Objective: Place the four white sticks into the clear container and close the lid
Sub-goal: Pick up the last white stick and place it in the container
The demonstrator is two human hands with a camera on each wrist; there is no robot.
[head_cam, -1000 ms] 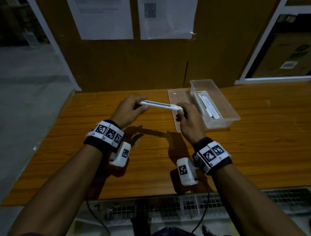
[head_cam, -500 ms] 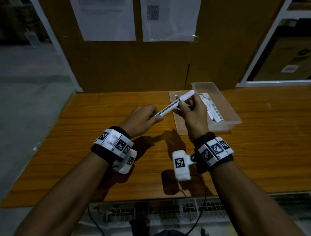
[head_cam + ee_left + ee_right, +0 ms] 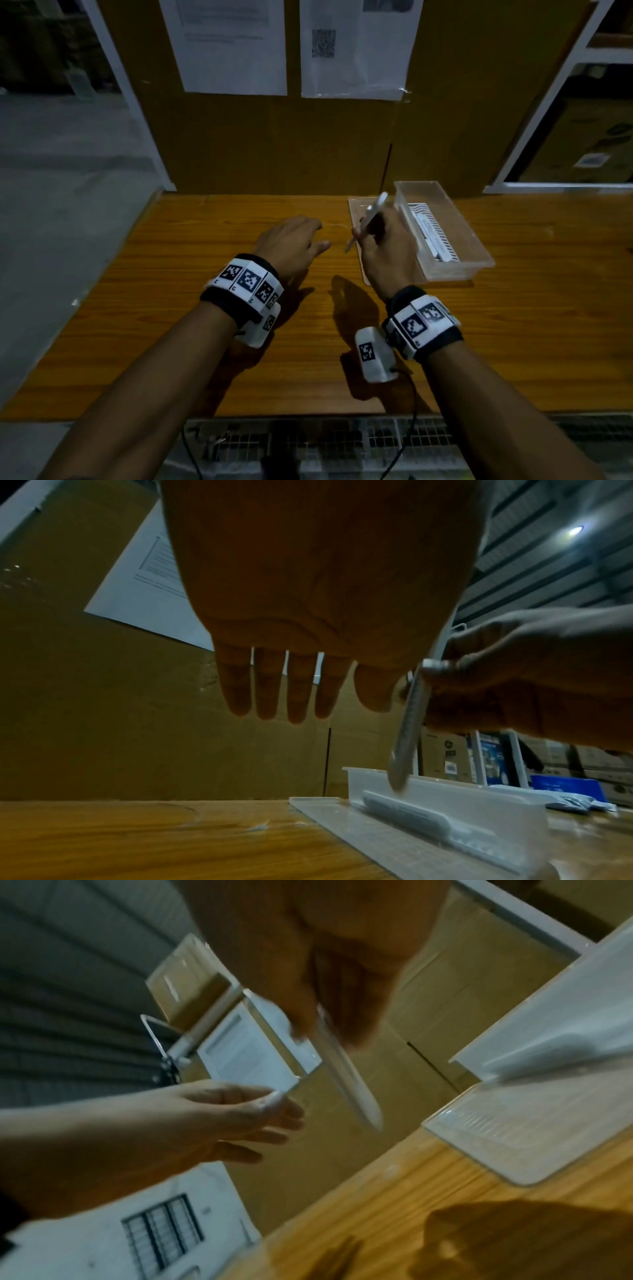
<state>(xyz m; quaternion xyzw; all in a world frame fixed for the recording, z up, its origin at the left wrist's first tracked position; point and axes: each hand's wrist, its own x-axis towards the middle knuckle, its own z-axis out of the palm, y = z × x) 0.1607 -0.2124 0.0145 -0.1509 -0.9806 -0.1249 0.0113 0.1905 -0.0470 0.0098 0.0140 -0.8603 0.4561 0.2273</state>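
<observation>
My right hand [image 3: 371,231] pinches a white stick [image 3: 373,211], blurred, tilted with its far end up beside the clear container [image 3: 479,248]. The same stick [image 3: 349,1080] points away from my fingers in the right wrist view, and in the left wrist view the stick [image 3: 407,739] hangs over the container [image 3: 479,804]. White sticks [image 3: 432,233] lie inside the container. Its clear lid [image 3: 358,210] lies flat on the table just left of it, partly under my right hand. My left hand [image 3: 308,234] hovers open over the table, left of the stick, holding nothing.
The wooden table [image 3: 205,308] ends at a brown cardboard wall [image 3: 274,144] with taped papers [image 3: 236,44]. A white frame [image 3: 555,102] and stacked boxes stand at the right. A wire grid [image 3: 308,445] runs along the near edge. Small packets [image 3: 578,803] lie behind the container.
My left hand let go of the stick and drew back to the left with fingers spread. My right hand alone now holds the stick, swung steeper and nearer the container.
</observation>
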